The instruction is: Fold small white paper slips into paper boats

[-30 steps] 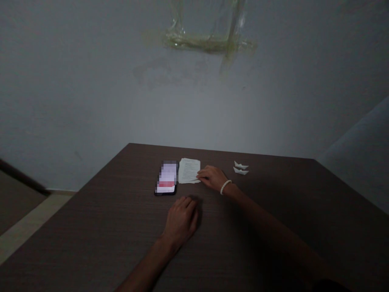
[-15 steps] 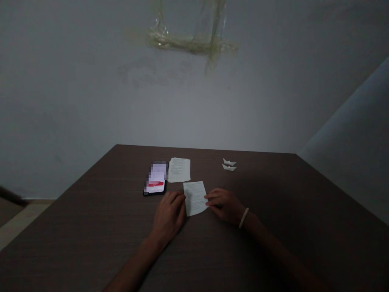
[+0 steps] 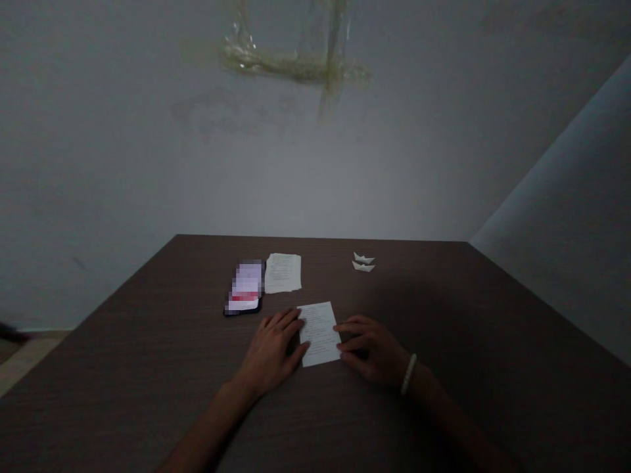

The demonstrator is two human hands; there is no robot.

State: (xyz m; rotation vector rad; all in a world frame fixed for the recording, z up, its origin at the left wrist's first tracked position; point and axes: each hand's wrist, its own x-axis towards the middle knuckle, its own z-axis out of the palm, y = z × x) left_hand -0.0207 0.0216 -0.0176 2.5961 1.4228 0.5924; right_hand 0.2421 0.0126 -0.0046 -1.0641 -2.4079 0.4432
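Slid slightly closer to the person, the small printed paper sheet [image 3: 319,334] lies flat on the dark wood-grain table [image 3: 444,309] between the open, spread left hand [image 3: 270,355] and right hand [image 3: 372,348], both at its side edges.

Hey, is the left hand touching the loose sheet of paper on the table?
Touching. The head view shows the left hand with its fingertips lying over the left edge of the sheet of paper.

Dim, grainy pics, soft shadows, warped edges.
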